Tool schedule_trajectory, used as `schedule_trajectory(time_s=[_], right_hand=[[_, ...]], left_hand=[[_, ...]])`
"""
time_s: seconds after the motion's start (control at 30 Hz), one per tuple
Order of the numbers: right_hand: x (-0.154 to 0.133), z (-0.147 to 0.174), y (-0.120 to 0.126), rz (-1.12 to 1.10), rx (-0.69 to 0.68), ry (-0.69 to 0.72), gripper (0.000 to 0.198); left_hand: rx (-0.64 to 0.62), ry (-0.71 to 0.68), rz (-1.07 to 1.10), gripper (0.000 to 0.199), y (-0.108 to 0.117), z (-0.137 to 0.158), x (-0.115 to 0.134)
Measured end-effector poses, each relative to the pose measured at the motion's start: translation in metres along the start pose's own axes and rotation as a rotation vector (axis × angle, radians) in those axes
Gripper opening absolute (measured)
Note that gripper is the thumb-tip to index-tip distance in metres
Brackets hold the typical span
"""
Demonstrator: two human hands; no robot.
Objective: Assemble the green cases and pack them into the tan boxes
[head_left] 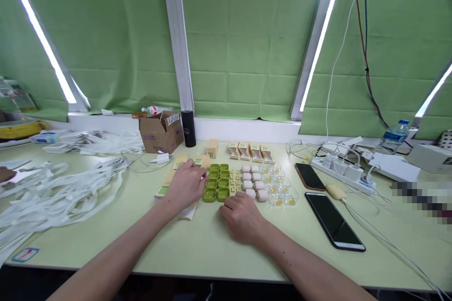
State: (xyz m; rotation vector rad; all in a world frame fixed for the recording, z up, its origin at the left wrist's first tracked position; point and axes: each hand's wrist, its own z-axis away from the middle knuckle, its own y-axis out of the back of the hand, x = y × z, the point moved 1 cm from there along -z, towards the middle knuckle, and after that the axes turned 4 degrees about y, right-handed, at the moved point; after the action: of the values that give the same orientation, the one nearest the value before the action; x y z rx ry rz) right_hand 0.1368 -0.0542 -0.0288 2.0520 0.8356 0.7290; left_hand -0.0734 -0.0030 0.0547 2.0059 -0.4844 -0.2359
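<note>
My left hand (188, 182) is closed, its fingertips bent together at the left edge of a block of small green square trays (223, 194). Whatever it pinches, if anything, is hidden. Curled on the table just below the trays is my right hand (242, 215); its palm side is out of sight. Between the hands and to the right stand small yellow pieces (237, 178) in two columns, then pale pink and white rounded caps (262, 195). Clear plastic shells (291, 197) with yellow bits inside follow. Flat cream card boxes (164, 191) lie partly under my left forearm and hand.
Open cream boxes (244, 151) line the back. Two phones (334, 221) (310, 177), a power strip (344, 175) and cables are on the right. White straps (67, 202) heap on the left, near another person's hand (6, 174). A cardboard box (157, 135) and black cylinder (188, 129) stand behind.
</note>
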Motion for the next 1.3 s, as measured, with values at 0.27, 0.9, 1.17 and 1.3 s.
schedule_trajectory(time_s=[0.27,0.9,1.17,1.3], right_hand=[[-0.003,0.001,0.002,-0.059,-0.039,0.015,0.008],[-0.004,0.001,0.007,-0.099,0.035,0.028,0.015],[-0.003,0.0,0.011,-0.092,0.04,0.015,0.013],[0.001,0.0,0.015,-0.091,0.089,-0.001,0.012]], left_hand=[[-0.094,0.125,-0.165,0.046,-0.022,-0.06,-0.026],[-0.387,0.312,-0.093,0.065,-0.102,-0.144,-0.038],[-0.184,0.226,-0.065,0.047,-0.091,-0.14,-0.025],[-0.06,0.18,-0.001,0.049,-0.07,-0.135,-0.011]])
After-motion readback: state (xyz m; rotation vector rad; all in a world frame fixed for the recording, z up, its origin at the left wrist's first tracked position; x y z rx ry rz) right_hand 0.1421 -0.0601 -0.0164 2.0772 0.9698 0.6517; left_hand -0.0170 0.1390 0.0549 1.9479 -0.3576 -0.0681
